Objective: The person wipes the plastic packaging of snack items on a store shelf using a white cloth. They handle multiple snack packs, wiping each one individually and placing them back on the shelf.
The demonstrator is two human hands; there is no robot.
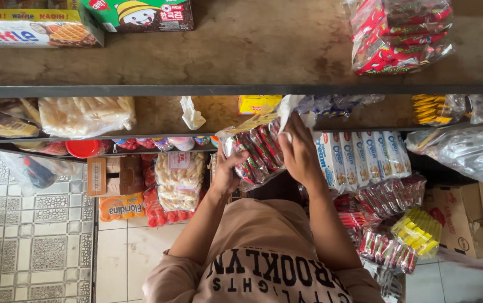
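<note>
- Brown top shelf [264,50] edged in dark metal, a lower shelf beneath; patterned tile floor [28,247] at left.
- Left hand [227,174] and right hand [300,151] both grasp a clear bag [255,148] of red-wrapped snacks, held above the lower shelf.
- Top shelf: two boxes, one blue-yellow [33,28], one green [140,14]; one red snack bag [401,33] at right.
- Five white-blue packs [365,157] stand in a row just right of the hands.

The scene is seen from a head camera, looking straight down, close above the hands [264,160] and shelves [241,90].
</note>
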